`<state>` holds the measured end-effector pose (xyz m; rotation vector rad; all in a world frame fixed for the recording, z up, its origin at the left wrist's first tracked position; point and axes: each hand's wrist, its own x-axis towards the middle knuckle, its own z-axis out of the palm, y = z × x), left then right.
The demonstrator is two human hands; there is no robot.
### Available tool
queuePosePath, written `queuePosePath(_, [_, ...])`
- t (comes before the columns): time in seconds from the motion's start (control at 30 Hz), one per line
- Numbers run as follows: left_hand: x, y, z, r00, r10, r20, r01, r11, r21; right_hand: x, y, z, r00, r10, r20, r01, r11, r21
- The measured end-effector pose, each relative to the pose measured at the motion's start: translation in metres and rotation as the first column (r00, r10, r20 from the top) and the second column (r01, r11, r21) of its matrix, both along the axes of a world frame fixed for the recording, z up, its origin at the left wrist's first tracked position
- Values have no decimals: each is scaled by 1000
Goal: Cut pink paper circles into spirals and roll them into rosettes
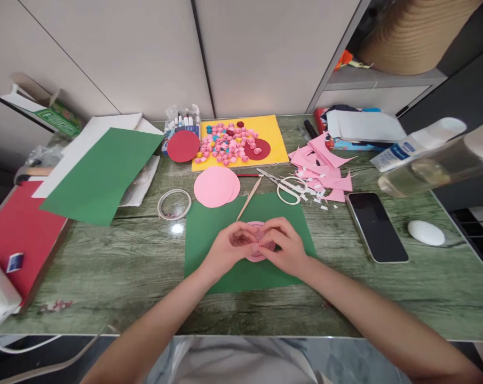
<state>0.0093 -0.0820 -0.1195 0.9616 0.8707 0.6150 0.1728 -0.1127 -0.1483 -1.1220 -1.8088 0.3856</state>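
Note:
My left hand (pixel 235 242) and my right hand (pixel 285 246) meet at the fingertips in front of me. Both are closed in a pinch on a pink paper circle (pixel 257 258), which has a curved line near its rim. My fingers cover much of it, so its exact shape at the pinch is hidden. Underneath lies a green paper sheet (pixel 209 266). Just beyond my left hand, a pointed wooden stick (pixel 249 199) rests slantwise. More pink paper circles (pixel 214 186) lie overlapped past the green sheet, and white-handled scissors (pixel 290 188) lie beyond my right hand.
Rolled pink paper pieces (pixel 225 143) cover a yellow sheet (pixel 279 138) at the back. Pink scraps (pixel 325 165) lie right of the scissors. A tape roll (pixel 174 204) is at left, near a green sheet (pixel 101 176). A phone (pixel 377 226) and white mouse (pixel 426 233) lie at right.

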Motion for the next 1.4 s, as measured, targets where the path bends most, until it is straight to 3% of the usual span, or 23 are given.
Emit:
queuePosePath(0.13, [9,12,5,1000,-10,-2,10,1000,-24,3,4,3,997,-75,-27,74,997,-17])
queuePosePath(0.27, [13,27,-5,996,-32,87,40,995,-90,7,9,2,989,-139,-52,137,990,-33])
queuePosePath(0.47, [3,36,-16,975,-116,191,145,979,-147,6,8,-6,997,-77,1,77,997,8])
queuePosePath(0.63, [-1,35,-20,963,-137,231,163,982,-99,0,7,-7,995,-42,87,39,999,32])
queuePosePath(0.83, [0,34,-23,969,-86,232,103,993,-62,-3,12,-6,987,-161,8,160,985,71])
queuePosePath(1.07, [0,32,-18,981,-104,162,101,995,26,-2,15,-6,985,-171,-23,171,985,18])
queuePosePath(1.4, [3,27,-19,987,-122,105,119,992,35,2,13,-6,998,-60,-28,58,997,-47])
